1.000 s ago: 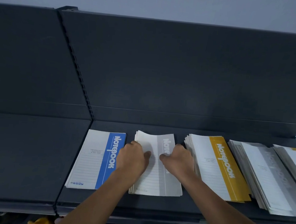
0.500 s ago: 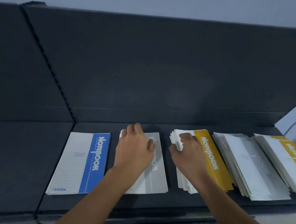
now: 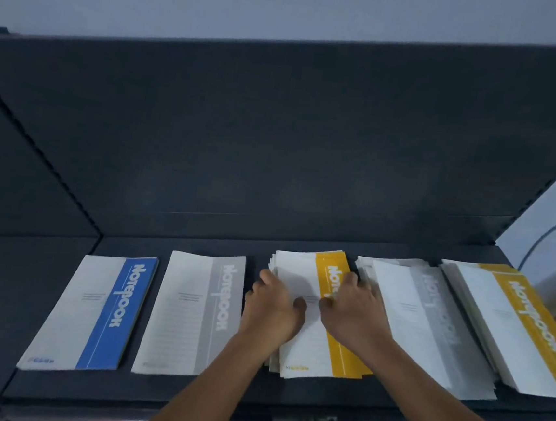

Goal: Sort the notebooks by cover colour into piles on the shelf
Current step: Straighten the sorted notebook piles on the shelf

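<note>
Head view: both hands now close on the yellow pile (image 3: 298,270) in the middle of the shelf (image 3: 251,398). The left hand (image 3: 272,308) curls round its left edge and the right hand (image 3: 351,312) round its right, thumbs on the top cover. A second ago both were on the grey pile (image 3: 192,314), which now lies free and squared beside the blue notebook (image 3: 97,311). Grey looks settled. Yellow is being squared, while a loose grey stack (image 3: 419,319) and a loose yellow stack (image 3: 514,321) wait at right. Each colour band reads "Notebook"; the smaller print is illegible.
</note>
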